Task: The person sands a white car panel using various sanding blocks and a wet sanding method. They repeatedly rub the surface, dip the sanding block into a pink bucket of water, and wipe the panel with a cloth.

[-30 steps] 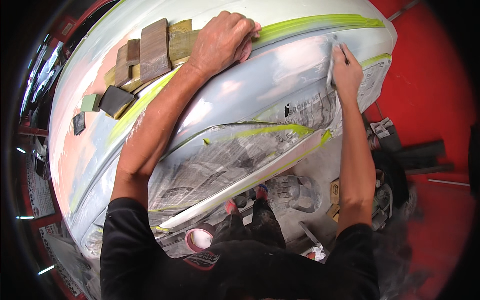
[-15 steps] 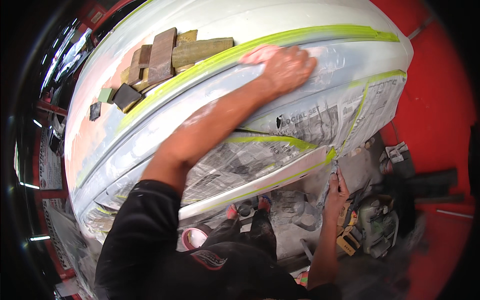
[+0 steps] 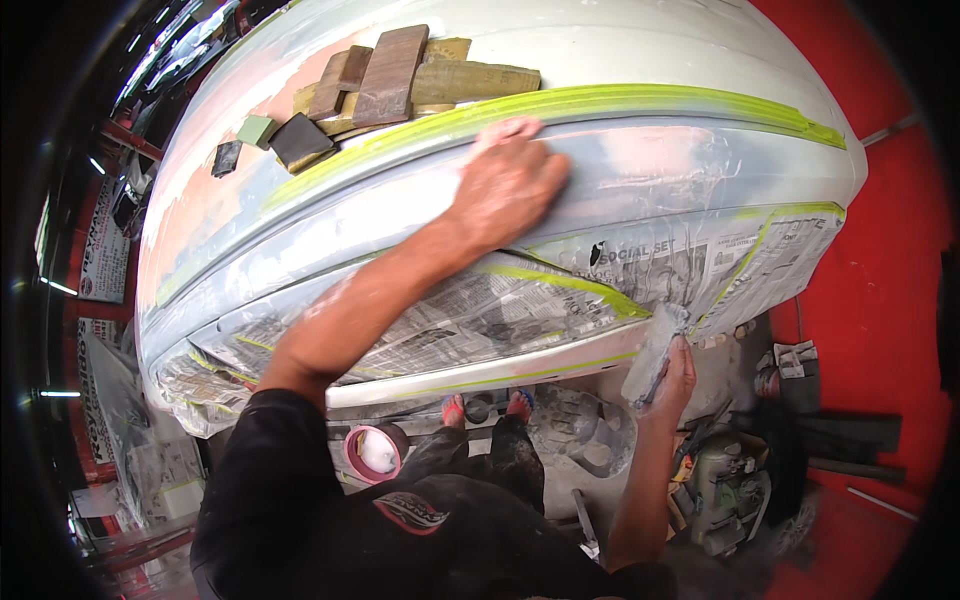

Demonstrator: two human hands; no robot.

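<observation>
My left hand [image 3: 508, 185] is closed and pressed on the grey-primed side of a car body [image 3: 440, 180], just below a strip of yellow-green masking tape [image 3: 640, 97]. Something pinkish shows at its fingertips; the hand hides what it is. Lower right, my right hand [image 3: 672, 385] grips a pale grey, slab-like block [image 3: 655, 352], held upright and apart from the panel. Taped newspaper [image 3: 520, 305] covers the area below the panel. Pink and white patches mark the primer, with a wet-looking sheen.
Several wooden and dark sanding blocks [image 3: 395, 75] lie on the body above the tape, with a small green block [image 3: 257, 130] beside them. A pink bucket [image 3: 353, 452] with white contents stands by my feet. Clutter and a dark bag-like heap [image 3: 725, 490] lie at the right.
My left hand has slid left along the panel, uncovering a pink patch. My right hand has turned, so the grey block now shows its broad face. The whole view has shifted slightly.
</observation>
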